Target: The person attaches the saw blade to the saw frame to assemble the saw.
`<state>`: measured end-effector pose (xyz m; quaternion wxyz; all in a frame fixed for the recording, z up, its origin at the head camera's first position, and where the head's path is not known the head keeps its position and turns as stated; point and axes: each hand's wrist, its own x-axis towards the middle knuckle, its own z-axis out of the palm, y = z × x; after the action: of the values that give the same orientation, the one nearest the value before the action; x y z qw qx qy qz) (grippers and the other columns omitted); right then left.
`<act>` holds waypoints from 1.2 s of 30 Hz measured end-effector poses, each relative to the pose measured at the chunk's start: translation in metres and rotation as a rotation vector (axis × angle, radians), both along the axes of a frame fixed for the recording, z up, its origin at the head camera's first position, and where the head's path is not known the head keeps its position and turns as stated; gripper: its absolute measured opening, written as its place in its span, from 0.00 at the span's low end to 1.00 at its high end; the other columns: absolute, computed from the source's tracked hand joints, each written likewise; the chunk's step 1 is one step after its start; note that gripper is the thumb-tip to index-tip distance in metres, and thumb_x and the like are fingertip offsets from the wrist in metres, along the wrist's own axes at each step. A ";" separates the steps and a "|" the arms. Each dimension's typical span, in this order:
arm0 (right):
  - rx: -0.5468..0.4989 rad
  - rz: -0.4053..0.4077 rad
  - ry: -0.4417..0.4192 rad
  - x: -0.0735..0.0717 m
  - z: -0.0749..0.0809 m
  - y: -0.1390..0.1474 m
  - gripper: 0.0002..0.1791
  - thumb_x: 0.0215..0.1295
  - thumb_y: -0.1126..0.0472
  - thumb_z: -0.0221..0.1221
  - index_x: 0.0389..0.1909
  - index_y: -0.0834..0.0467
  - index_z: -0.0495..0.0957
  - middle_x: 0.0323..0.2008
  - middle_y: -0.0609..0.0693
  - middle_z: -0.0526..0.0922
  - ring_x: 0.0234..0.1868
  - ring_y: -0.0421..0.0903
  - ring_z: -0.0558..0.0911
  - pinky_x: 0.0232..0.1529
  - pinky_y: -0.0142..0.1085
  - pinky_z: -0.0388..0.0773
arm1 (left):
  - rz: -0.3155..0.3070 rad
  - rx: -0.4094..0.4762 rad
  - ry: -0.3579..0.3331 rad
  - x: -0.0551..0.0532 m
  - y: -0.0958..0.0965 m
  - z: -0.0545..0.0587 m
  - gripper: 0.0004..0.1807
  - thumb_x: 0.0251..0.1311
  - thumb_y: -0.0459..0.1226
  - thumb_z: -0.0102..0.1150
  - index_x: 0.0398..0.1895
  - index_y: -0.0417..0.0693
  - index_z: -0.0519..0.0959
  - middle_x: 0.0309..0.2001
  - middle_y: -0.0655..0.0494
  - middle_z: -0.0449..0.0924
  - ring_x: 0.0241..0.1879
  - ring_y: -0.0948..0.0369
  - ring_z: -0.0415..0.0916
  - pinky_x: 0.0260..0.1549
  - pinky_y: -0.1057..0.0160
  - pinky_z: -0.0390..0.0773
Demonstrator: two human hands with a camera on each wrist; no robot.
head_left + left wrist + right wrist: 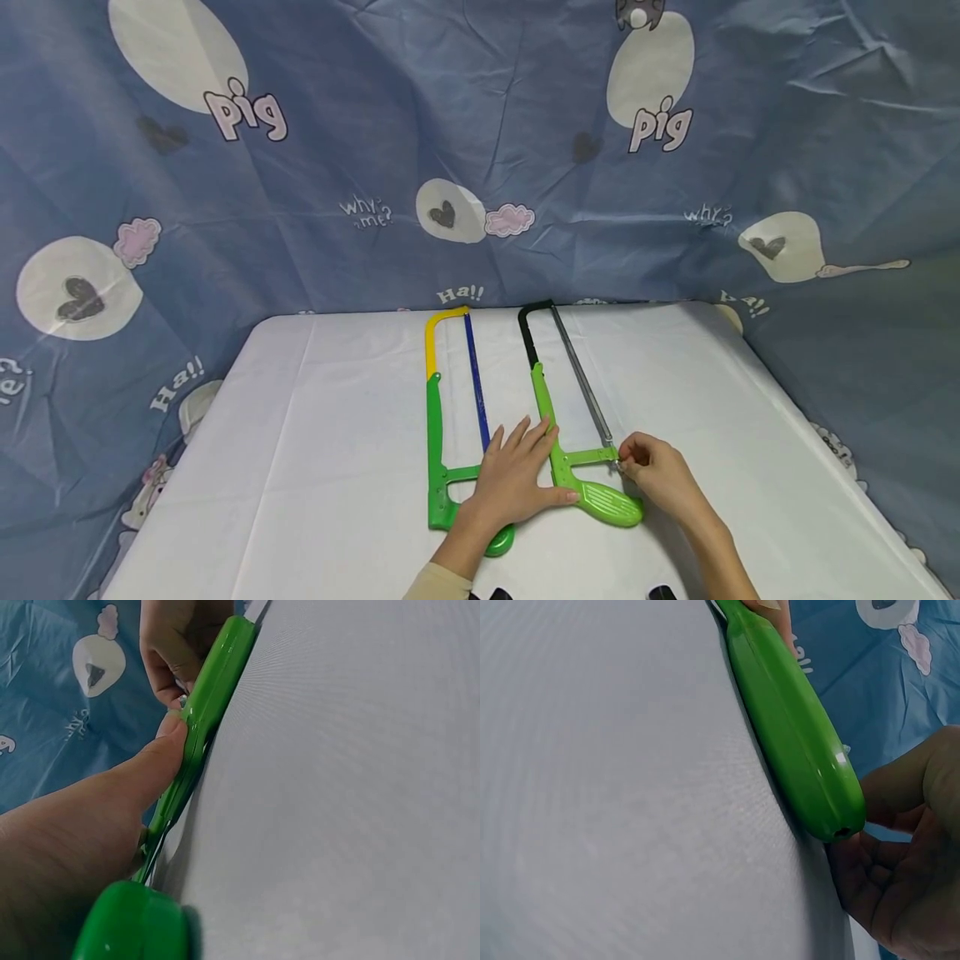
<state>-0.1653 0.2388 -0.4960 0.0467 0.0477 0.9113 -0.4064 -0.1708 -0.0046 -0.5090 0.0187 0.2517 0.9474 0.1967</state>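
A light green hacksaw (542,392) with a black front bow lies flat on the white table. Its grey blade (582,372) runs along the right side to a small metal wing nut (617,466) near the handle. My left hand (513,479) rests on the frame with fingers spread, its thumb against the handle (221,675). My right hand (663,475) pinches the wing nut between thumb and curled fingers; in the right wrist view the handle's end hides the fingertips. To the left lies a second hacksaw (435,425), dark green and yellow with a blue blade, partly under my left forearm.
The white table (337,433) reaches back to a blue printed cloth (360,150) that hangs behind it and along both sides. Two small black objects (662,592) show at the bottom edge of the head view.
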 end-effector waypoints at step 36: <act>-0.018 -0.012 -0.032 0.001 0.002 -0.006 0.22 0.58 0.61 0.67 0.53 0.57 0.76 0.28 0.49 0.79 0.28 0.43 0.75 0.26 0.33 0.70 | -0.004 0.003 0.020 -0.002 -0.001 -0.003 0.54 0.53 0.74 0.52 0.78 0.57 0.57 0.80 0.60 0.52 0.79 0.50 0.47 0.74 0.36 0.49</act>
<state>-0.1641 0.2324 -0.4937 0.0595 0.0591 0.9064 -0.4140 -0.1723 -0.0054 -0.5123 0.0094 0.2555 0.9467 0.1957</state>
